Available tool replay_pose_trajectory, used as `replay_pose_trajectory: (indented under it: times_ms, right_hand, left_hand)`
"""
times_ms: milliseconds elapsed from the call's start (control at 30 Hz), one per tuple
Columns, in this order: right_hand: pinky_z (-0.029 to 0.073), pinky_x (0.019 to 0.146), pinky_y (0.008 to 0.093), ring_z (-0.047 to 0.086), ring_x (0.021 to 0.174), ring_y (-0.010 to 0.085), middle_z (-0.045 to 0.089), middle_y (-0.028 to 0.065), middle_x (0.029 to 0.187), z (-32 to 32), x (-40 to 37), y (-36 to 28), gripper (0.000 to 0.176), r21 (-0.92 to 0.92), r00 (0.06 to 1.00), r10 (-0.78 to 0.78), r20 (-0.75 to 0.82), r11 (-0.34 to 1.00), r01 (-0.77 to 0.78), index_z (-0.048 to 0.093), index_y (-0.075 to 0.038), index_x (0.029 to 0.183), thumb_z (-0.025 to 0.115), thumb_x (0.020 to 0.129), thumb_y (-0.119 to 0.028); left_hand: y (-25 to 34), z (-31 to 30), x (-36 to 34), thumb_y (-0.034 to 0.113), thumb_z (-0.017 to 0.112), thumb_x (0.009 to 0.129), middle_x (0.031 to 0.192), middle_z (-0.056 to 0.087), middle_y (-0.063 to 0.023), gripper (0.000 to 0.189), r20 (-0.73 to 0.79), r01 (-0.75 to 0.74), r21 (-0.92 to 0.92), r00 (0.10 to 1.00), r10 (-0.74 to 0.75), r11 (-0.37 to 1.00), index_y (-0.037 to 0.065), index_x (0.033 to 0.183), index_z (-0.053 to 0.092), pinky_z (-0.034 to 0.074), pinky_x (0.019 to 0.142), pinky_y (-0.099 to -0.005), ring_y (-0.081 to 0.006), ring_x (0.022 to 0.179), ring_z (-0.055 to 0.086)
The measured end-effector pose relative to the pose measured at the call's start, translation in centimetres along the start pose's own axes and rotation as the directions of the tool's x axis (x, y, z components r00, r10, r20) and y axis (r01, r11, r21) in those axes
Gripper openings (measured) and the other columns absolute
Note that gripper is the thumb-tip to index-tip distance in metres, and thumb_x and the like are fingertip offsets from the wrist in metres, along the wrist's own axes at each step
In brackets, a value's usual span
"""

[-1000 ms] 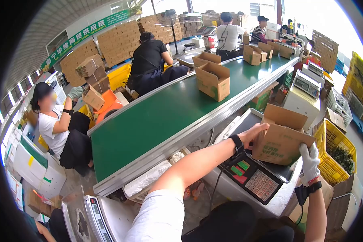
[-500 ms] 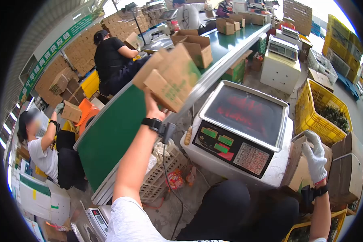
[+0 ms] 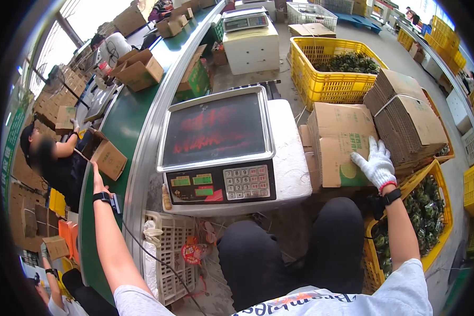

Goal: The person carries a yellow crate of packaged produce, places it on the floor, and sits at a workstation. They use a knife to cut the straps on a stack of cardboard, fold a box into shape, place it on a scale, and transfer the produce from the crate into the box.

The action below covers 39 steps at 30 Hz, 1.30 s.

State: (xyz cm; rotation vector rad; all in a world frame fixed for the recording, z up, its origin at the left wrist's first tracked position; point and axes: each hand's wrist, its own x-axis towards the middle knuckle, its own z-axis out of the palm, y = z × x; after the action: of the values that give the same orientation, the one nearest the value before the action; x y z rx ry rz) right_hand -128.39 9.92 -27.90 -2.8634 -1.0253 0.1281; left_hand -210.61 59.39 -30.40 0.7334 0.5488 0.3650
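On the green conveyor belt (image 3: 121, 118), an open cardboard box (image 3: 109, 159) rests beside my left hand (image 3: 99, 181), which is bare, with its fingers at the box's near edge. My right hand (image 3: 376, 163), in a white knitted glove, lies with spread fingers on a stack of flattened cartons (image 3: 343, 142) with green print. Between my hands stands a weighing scale (image 3: 218, 131) with a steel-rimmed tray, a keypad and lit green displays. Nothing but red marks shows on its dark tray.
Yellow crates (image 3: 332, 87) of dark green packed items stand ahead and at right. Strapped flat cartons (image 3: 405, 118) lie beside my right hand. A white basket (image 3: 174, 258) is below the belt. People work beyond it at left. Another scale (image 3: 245, 21) stands ahead.
The view has turned right. My left hand has lowered the box from the air to the belt. My right hand has come down onto the flattened cartons.
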Motion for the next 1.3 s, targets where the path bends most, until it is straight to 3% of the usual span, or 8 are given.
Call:
replay_pose_trajectory:
  times_ms: [100, 200, 333, 533, 833, 933, 1033, 1300]
  right_hand:
    - [0.028, 0.114, 0.0499, 0.032, 0.138, 0.044, 0.032, 0.0269, 0.152, -0.5, 0.2, -0.1, 0.104, 0.022, 1.0, 0.007, 0.01, 1.0, -0.007, 0.027, -0.006, 0.153, 0.064, 0.079, -0.068]
    - [0.032, 0.112, 0.0468, 0.038, 0.133, 0.0407, 0.042, 0.0248, 0.145, -0.2, 0.4, 0.5, 0.1, 0.09, 0.992, -0.088, -0.088, 0.991, 0.096, 0.032, -0.004, 0.15, 0.07, 0.077, -0.06]
    - [0.033, 0.112, 0.0446, 0.041, 0.131, 0.0397, 0.046, 0.0244, 0.141, -0.3, 0.2, -0.3, 0.097, 0.195, 0.986, -0.111, -0.122, 0.972, 0.134, 0.036, -0.001, 0.147, 0.073, 0.076, -0.055]
    - [0.033, 0.112, 0.0445, 0.039, 0.134, 0.0417, 0.046, 0.0262, 0.141, -0.2, 0.1, 0.0, 0.093, 0.23, 0.984, -0.126, -0.125, 0.961, 0.152, 0.038, -0.002, 0.147, 0.077, 0.075, -0.048]
    - [0.052, 0.09, 0.0314, 0.062, 0.107, 0.0215, 0.061, 0.0185, 0.125, -4.8, -0.2, 1.2, 0.074, 0.94, 0.965, -0.264, -0.007, 0.329, 0.097, 0.029, 0.001, 0.151, 0.066, 0.087, -0.002]
    - [0.051, 0.093, 0.0312, 0.061, 0.109, 0.0201, 0.06, 0.0173, 0.126, -10.3, -2.1, 1.9, 0.066, 0.981, 0.941, -0.304, -0.147, 0.075, 0.178, 0.037, 0.002, 0.147, 0.061, 0.086, 0.004]
    - [0.051, 0.081, 0.0269, 0.063, 0.094, 0.0148, 0.066, 0.0106, 0.115, -19.0, -7.3, 1.2, 0.058, 0.85, 0.912, -0.342, -0.228, 0.387, 0.358, 0.048, 0.002, 0.14, 0.055, 0.082, 0.003]
    - [0.052, 0.082, 0.032, 0.067, 0.089, 0.0221, 0.07, 0.0142, 0.101, -17.2, -6.9, 0.8, 0.032, 0.551, 0.753, -0.551, -0.359, 0.526, 0.648, 0.066, -0.001, 0.116, 0.063, 0.085, -0.007]
  left_hand:
    - [-2.8, 12.6, 5.5, 0.071, 0.076, 0.066, 0.154, 0.028, -0.0165, 0.116, -0.704, -0.018, 0.651, -0.387, 0.595, 0.759, 0.004, 0.147, 0.029, 0.026, 0.114, -0.0522, -0.0341, 0.138, 0.033]
    - [-9.9, 32.8, 10.3, 0.029, 0.058, 0.099, 0.109, 0.058, -0.0066, 0.032, -0.322, -0.254, 0.906, 0.103, 0.941, 0.338, 0.007, 0.12, 0.054, 0.045, 0.09, -0.0299, -0.0139, 0.102, 0.056]
    - [-20.1, 51.2, 16.4, 0.028, 0.059, 0.099, 0.107, 0.069, -0.0121, 0.045, 0.152, -0.311, 0.767, 0.938, 0.312, 0.562, -0.002, 0.132, 0.051, 0.055, 0.081, -0.0302, -0.0174, 0.096, 0.067]
    - [-31.0, 56.8, 32.1, 0.057, 0.055, 0.095, 0.146, 0.033, -0.037, 0.098, 0.132, -0.141, 0.981, 0.988, 0.074, 0.132, -0.009, 0.151, 0.009, 0.028, 0.116, -0.041, -0.0397, 0.141, 0.033]
    - [-30.6, 59.7, 33.2, 0.054, 0.066, 0.089, 0.141, 0.043, -0.0291, 0.102, 0.244, -0.196, 0.712, 0.969, 0.024, 0.674, -0.007, 0.152, 0.013, 0.035, 0.111, -0.0395, -0.033, 0.132, 0.044]
    - [-28.6, 61.4, 32.8, 0.051, 0.068, 0.089, 0.142, 0.039, -0.026, 0.098, 0.288, -0.484, 0.815, 0.816, 0.502, 0.32, -0.008, 0.15, 0.019, 0.033, 0.112, -0.0412, -0.035, 0.131, 0.042]
    - [-24.7, 64.2, 31.9, 0.054, 0.07, 0.086, 0.144, 0.032, -0.0258, 0.1, 0.329, -0.592, 0.805, 0.496, 0.804, 0.036, -0.006, 0.149, 0.022, 0.026, 0.115, -0.0452, -0.0401, 0.135, 0.033]
    - [-29.2, 63.2, 35.8, 0.075, 0.066, 0.075, 0.13, 0.047, -0.0267, 0.104, -0.068, -0.418, 0.638, 0.806, 0.588, 0.646, -0.004, 0.137, 0.038, 0.037, 0.106, -0.0461, -0.0375, 0.124, 0.047]
